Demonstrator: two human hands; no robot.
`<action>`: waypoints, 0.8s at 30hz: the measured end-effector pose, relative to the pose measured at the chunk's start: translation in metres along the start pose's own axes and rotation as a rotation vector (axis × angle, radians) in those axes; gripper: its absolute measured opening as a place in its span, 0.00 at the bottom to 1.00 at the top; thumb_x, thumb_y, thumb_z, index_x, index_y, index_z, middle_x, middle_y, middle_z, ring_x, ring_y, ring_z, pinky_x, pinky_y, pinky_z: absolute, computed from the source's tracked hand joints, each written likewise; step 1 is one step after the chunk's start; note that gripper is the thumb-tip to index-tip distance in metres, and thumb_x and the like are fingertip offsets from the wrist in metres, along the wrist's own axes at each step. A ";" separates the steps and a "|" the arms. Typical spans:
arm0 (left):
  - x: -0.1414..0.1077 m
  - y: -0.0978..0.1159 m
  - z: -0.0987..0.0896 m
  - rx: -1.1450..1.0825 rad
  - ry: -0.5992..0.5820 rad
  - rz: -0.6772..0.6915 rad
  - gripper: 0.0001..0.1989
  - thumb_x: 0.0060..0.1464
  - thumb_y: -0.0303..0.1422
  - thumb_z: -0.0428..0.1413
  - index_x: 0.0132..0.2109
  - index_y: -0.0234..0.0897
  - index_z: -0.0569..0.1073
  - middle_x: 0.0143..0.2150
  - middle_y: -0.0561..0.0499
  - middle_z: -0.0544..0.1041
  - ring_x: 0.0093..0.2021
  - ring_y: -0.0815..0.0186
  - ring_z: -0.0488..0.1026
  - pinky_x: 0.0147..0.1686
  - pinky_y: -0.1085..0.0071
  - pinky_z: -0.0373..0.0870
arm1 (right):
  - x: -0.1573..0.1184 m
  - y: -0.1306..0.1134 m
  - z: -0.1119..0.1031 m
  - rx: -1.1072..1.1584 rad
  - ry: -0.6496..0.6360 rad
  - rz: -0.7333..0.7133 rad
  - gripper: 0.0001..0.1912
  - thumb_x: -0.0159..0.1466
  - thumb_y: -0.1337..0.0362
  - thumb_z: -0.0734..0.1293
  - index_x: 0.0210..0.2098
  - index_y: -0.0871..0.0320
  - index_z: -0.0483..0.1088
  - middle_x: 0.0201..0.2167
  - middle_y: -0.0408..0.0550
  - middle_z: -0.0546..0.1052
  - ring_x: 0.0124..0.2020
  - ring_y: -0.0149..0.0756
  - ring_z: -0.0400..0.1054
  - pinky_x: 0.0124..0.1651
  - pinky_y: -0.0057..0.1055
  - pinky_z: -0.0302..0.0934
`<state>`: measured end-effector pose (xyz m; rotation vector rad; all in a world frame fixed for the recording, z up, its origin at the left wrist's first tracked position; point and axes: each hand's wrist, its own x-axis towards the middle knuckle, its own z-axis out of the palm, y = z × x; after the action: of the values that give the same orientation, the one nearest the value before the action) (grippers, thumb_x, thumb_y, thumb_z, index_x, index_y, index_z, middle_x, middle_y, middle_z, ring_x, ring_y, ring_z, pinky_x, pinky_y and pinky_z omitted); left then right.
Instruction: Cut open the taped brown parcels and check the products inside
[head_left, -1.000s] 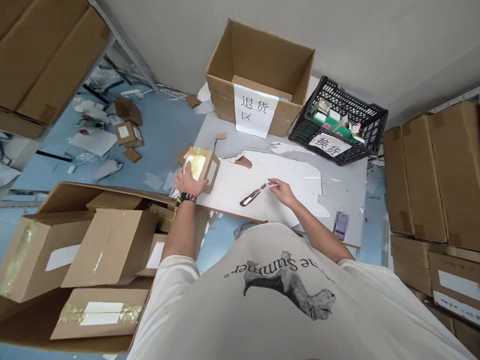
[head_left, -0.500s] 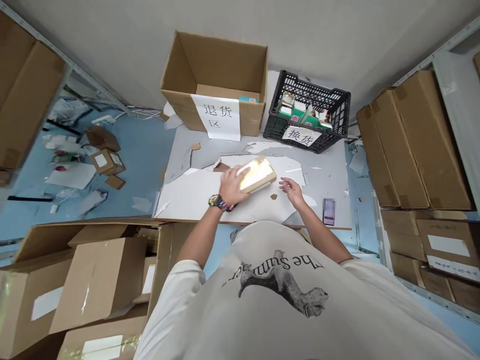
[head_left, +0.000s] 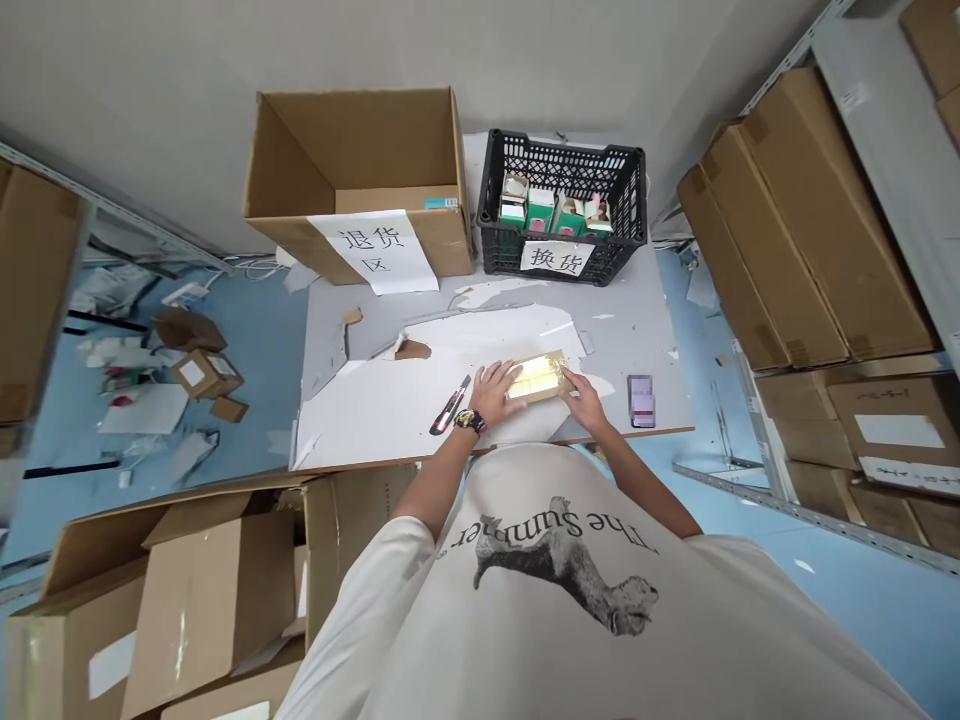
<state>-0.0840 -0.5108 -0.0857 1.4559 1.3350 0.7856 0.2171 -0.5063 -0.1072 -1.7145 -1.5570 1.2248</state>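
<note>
Between our left hand and right hand, small taped box held at both ends. Steady it flat; keep left wrist off cutter beside it.

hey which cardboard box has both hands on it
The small taped box on the table; the left hand and right hand touch only that one.

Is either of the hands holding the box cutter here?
No, the box cutter lies on the white sheet, while the left hand and right hand are on the taped box.
</note>
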 end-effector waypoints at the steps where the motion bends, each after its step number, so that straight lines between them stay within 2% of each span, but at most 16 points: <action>1: -0.005 -0.006 -0.006 0.030 0.045 -0.017 0.37 0.56 0.46 0.74 0.71 0.51 0.80 0.81 0.41 0.72 0.86 0.39 0.56 0.87 0.46 0.31 | -0.001 0.002 0.001 -0.012 -0.005 -0.008 0.37 0.67 0.55 0.71 0.76 0.47 0.76 0.69 0.55 0.79 0.68 0.53 0.74 0.67 0.51 0.76; 3: -0.017 -0.021 -0.018 0.125 0.189 -0.098 0.33 0.68 0.46 0.64 0.76 0.46 0.75 0.81 0.37 0.71 0.84 0.42 0.60 0.86 0.48 0.41 | 0.000 0.005 0.002 -0.042 -0.008 -0.033 0.37 0.69 0.57 0.71 0.76 0.46 0.76 0.66 0.53 0.80 0.67 0.52 0.74 0.72 0.51 0.72; 4: -0.023 -0.031 -0.024 0.184 0.286 -0.170 0.32 0.69 0.44 0.61 0.77 0.42 0.74 0.80 0.34 0.71 0.83 0.42 0.62 0.85 0.47 0.46 | 0.001 0.005 0.001 -0.060 -0.012 -0.044 0.36 0.70 0.57 0.71 0.77 0.45 0.76 0.64 0.52 0.81 0.66 0.51 0.75 0.74 0.51 0.70; 6: -0.037 -0.053 -0.034 0.328 0.387 -0.355 0.35 0.67 0.39 0.61 0.77 0.36 0.72 0.78 0.28 0.72 0.81 0.37 0.64 0.83 0.43 0.52 | 0.003 0.006 -0.002 -0.096 -0.031 -0.053 0.35 0.71 0.57 0.71 0.78 0.44 0.75 0.61 0.52 0.82 0.63 0.51 0.76 0.74 0.51 0.69; 9: -0.057 -0.082 -0.039 0.537 0.337 -0.628 0.33 0.64 0.35 0.62 0.74 0.35 0.72 0.74 0.26 0.75 0.75 0.34 0.69 0.77 0.39 0.61 | 0.006 0.006 -0.005 -0.139 -0.056 -0.066 0.35 0.74 0.57 0.71 0.80 0.44 0.73 0.60 0.53 0.82 0.61 0.51 0.76 0.71 0.49 0.70; 12: -0.071 -0.098 -0.036 0.591 0.296 -0.775 0.23 0.66 0.35 0.61 0.66 0.37 0.77 0.69 0.28 0.78 0.72 0.35 0.73 0.73 0.40 0.67 | 0.008 0.009 -0.005 -0.169 -0.066 -0.082 0.36 0.75 0.58 0.71 0.81 0.43 0.72 0.60 0.53 0.82 0.58 0.50 0.76 0.69 0.47 0.71; 15: -0.076 -0.105 -0.035 0.423 0.389 -0.877 0.15 0.64 0.37 0.65 0.55 0.39 0.77 0.68 0.27 0.78 0.73 0.33 0.72 0.72 0.40 0.67 | 0.006 0.015 -0.002 -0.180 -0.074 -0.083 0.37 0.75 0.58 0.71 0.82 0.42 0.70 0.57 0.52 0.82 0.56 0.49 0.77 0.67 0.46 0.72; 17: -0.076 -0.107 -0.039 0.286 0.452 -0.937 0.14 0.59 0.38 0.69 0.47 0.41 0.75 0.64 0.28 0.81 0.71 0.33 0.75 0.70 0.41 0.69 | 0.005 0.019 0.001 -0.172 -0.082 -0.089 0.38 0.75 0.59 0.71 0.83 0.41 0.69 0.55 0.51 0.82 0.55 0.48 0.77 0.66 0.46 0.73; 21: -0.075 -0.108 -0.046 0.118 0.517 -0.966 0.20 0.48 0.33 0.75 0.37 0.46 0.70 0.47 0.37 0.84 0.60 0.37 0.81 0.64 0.45 0.74 | 0.006 0.022 0.005 -0.151 -0.111 -0.106 0.39 0.74 0.60 0.71 0.83 0.41 0.68 0.57 0.50 0.81 0.54 0.47 0.78 0.68 0.47 0.73; 24: -0.070 -0.104 -0.046 -0.088 0.620 -0.922 0.23 0.46 0.31 0.76 0.35 0.47 0.67 0.35 0.47 0.79 0.53 0.43 0.82 0.56 0.50 0.78 | 0.009 0.019 0.005 -0.175 -0.140 -0.096 0.39 0.75 0.60 0.71 0.84 0.40 0.67 0.57 0.50 0.82 0.52 0.47 0.79 0.66 0.47 0.73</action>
<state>-0.1756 -0.5758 -0.1583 0.3823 2.1507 0.6535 0.2216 -0.5023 -0.1285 -1.6681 -1.8560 1.2140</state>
